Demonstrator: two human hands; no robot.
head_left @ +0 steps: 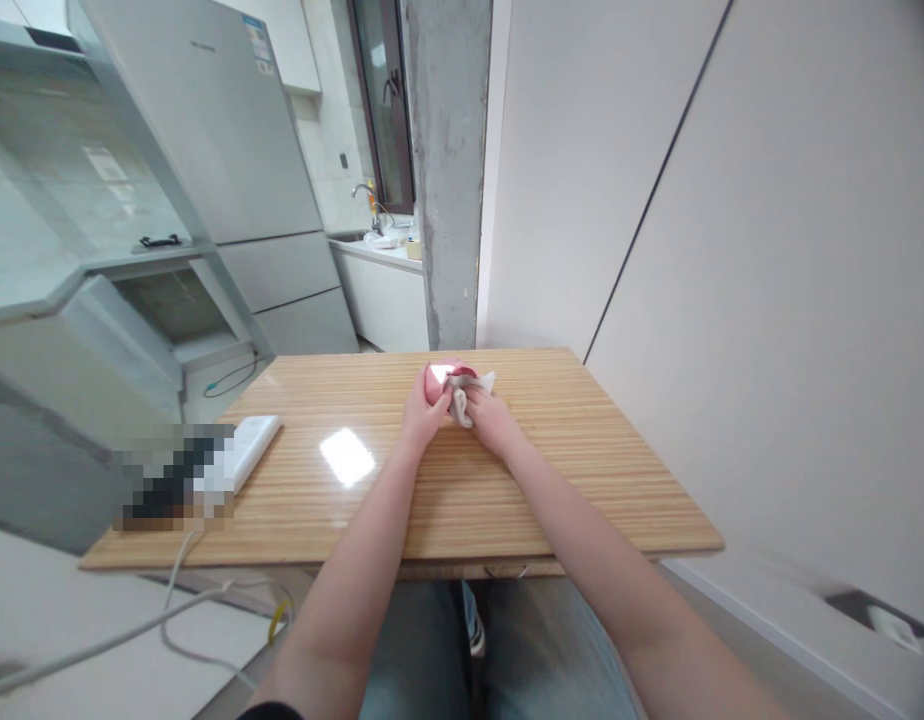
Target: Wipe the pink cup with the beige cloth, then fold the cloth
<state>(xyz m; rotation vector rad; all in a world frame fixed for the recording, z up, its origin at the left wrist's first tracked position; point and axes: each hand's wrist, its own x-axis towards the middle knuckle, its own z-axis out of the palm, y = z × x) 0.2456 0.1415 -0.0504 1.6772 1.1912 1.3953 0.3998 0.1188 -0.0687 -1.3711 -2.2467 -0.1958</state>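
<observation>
cup (441,381) on table (582,480), far middle | power strip (244,450) left edge

wooden table (567,470): surface bare right of the hands out to the right edge, and bare in front of them toward the near edge. far edge runs close behind the left hand (424,405) and right hand (486,412), which meet around a pink object (436,380) and white cloth (462,398); little room beyond. left side: white power strip (244,450) and a blurred dark item (169,480) sit near the left edge, cable (177,570) hanging off. wall (769,280) stands just beside the table's right edge.
</observation>
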